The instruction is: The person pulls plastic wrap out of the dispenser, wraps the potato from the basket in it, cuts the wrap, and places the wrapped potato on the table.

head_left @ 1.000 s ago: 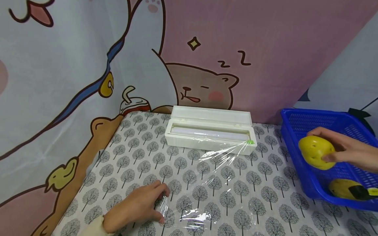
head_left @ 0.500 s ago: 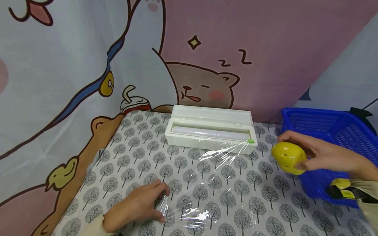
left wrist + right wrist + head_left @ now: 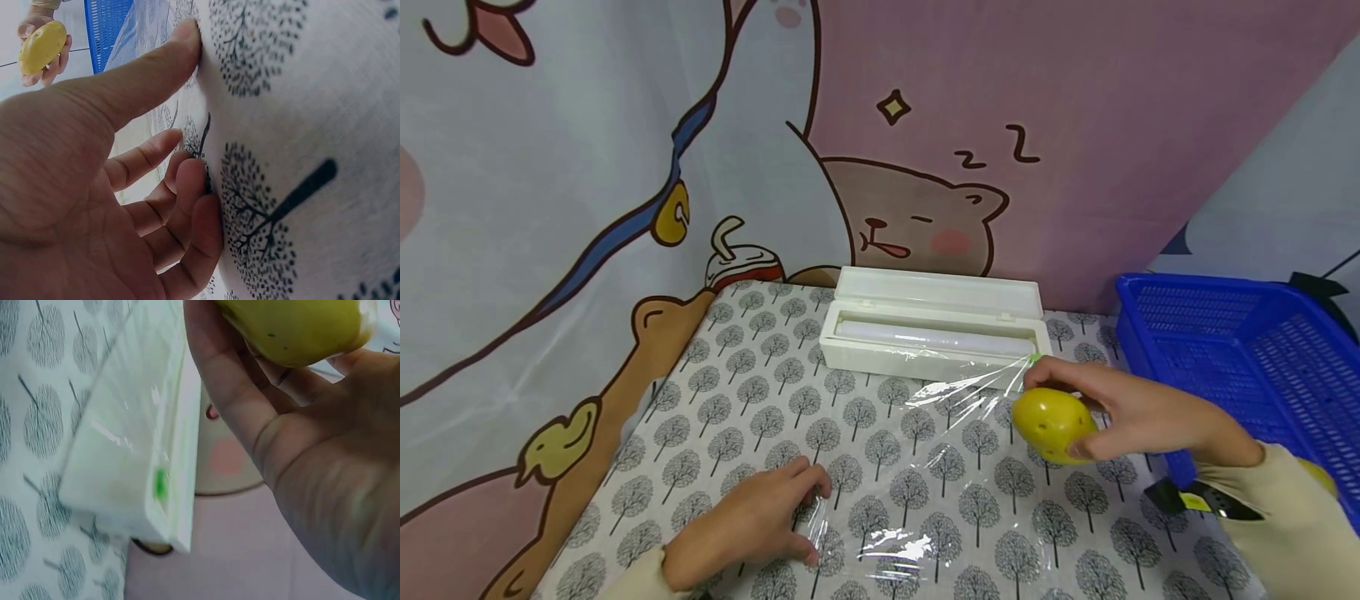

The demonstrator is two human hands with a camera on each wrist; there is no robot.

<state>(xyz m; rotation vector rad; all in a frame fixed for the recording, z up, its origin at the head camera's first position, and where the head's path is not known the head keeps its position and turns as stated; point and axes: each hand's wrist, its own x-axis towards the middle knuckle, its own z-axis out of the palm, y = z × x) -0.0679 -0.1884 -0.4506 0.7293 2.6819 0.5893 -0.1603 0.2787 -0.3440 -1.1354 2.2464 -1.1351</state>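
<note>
My right hand (image 3: 1120, 417) grips a yellow potato (image 3: 1051, 425) by its sides, in front of the right end of a white cling film box (image 3: 936, 367). The potato (image 3: 42, 47) shows at the top left of the left wrist view. A clear sheet of cling film (image 3: 895, 546) stretches from the box toward me over the table. My left hand (image 3: 752, 521) rests at the film's left edge, thumb and fingers apart. Up close in the left wrist view, the fingertips (image 3: 206, 215) touch the tree-print cloth.
A blue plastic basket (image 3: 1138, 350) stands at the right, with another yellow potato (image 3: 1318, 477) partly hidden behind the right sleeve. The box's lid (image 3: 936, 292) is raised, and a roll (image 3: 932, 336) lies inside. A cartoon curtain (image 3: 1075, 167) hangs behind the table.
My right hand has carried the potato left, out from over the blue basket to the film's right side. The left hand has stayed in place.
</note>
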